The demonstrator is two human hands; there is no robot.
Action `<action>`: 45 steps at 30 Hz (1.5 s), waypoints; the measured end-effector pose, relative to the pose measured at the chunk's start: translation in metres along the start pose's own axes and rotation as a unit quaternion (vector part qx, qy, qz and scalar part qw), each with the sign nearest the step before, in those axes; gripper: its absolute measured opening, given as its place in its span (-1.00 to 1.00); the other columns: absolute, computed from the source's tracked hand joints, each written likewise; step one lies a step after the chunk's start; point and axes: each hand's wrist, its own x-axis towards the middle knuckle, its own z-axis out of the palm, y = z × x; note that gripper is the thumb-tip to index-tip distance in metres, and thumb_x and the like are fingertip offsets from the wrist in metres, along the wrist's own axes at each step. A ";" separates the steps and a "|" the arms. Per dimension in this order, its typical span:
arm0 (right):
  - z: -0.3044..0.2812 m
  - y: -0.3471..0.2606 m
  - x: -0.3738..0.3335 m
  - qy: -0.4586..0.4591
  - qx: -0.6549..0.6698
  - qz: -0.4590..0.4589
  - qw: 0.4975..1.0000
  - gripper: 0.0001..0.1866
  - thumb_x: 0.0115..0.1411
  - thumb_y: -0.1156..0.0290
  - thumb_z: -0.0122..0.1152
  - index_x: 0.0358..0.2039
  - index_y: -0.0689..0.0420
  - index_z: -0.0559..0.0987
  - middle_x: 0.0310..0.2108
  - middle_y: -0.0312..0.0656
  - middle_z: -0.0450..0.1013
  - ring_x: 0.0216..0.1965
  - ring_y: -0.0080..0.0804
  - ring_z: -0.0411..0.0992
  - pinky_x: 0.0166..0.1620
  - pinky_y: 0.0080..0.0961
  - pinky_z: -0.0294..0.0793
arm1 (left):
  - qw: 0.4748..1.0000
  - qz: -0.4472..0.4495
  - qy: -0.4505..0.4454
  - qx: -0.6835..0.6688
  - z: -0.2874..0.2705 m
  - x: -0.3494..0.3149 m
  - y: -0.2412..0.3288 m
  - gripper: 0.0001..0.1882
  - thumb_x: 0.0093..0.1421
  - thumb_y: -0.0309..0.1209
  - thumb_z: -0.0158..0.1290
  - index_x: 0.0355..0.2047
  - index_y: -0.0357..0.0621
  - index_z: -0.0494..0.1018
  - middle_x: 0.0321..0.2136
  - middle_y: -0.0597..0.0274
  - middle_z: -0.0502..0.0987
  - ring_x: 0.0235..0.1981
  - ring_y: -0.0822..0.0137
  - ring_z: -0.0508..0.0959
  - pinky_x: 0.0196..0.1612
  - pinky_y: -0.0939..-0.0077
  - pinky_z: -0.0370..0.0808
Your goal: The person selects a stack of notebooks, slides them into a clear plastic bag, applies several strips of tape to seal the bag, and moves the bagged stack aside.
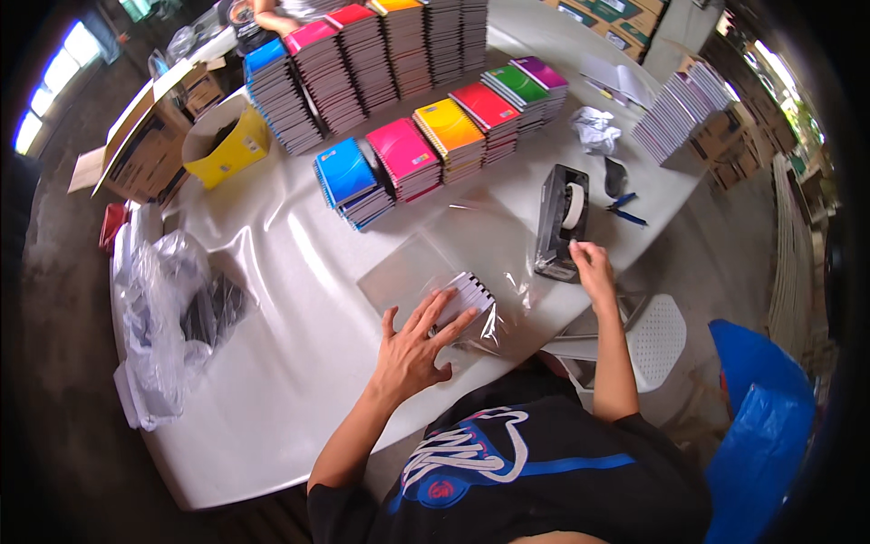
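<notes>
Notebook (468,296), one, under spread left hand (414,352), right hand (594,270) pinched at one tape dispenser (551,222)

Upper left of frame: yellow container (234,165), beside an open cardboard box (148,156). Upper right: stacked cartons (625,18); crumpled white paper (594,131) nearer centre. Lower right: white chair (660,343) with perforated seat; blue plastic sheet (763,453), wrinkled, near the edge.

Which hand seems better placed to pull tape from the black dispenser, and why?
Probably the right hand: its fingers are at the near end of the black tape dispenser, while the left hand lies on a white pad with black edge marks.
</notes>
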 end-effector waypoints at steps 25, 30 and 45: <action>0.025 -0.210 -0.014 -0.583 -0.009 -0.160 0.796 -0.02 0.00 0.39 0.30 0.32 0.03 -0.11 -0.57 -0.15 0.53 -0.51 -0.40 0.52 -0.37 -0.50 0.46 | 0.995 -0.002 -0.010 0.102 -0.002 -0.003 -0.003 0.20 -0.49 -0.23 0.42 0.19 0.83 0.02 0.32 0.50 -0.08 0.33 -0.15 -0.31 0.16 -0.44 -0.27; 0.029 -0.223 -0.006 -0.421 -0.343 -0.206 0.814 0.14 -0.24 0.30 0.47 0.31 -0.07 -0.05 -0.30 0.00 0.49 -0.27 -0.08 0.47 -0.14 -0.29 0.44 | 0.996 -0.013 -0.028 0.088 -0.005 -0.002 -0.001 0.19 -0.49 -0.23 0.42 0.18 0.83 0.04 0.32 0.51 -0.09 0.33 -0.14 -0.33 0.16 -0.46 -0.28; 0.033 -0.140 -0.031 -0.333 0.248 -0.341 0.844 -0.57 -0.19 0.40 0.43 -0.21 -0.04 0.57 0.06 -0.24 0.33 0.01 -0.39 0.32 0.02 -0.35 0.21 | 0.940 -0.058 0.256 -0.220 0.049 0.017 -0.003 -0.77 -0.12 -0.13 0.28 -0.41 0.22 0.64 0.12 0.39 0.31 0.33 -0.07 -0.16 0.15 -0.36 -0.31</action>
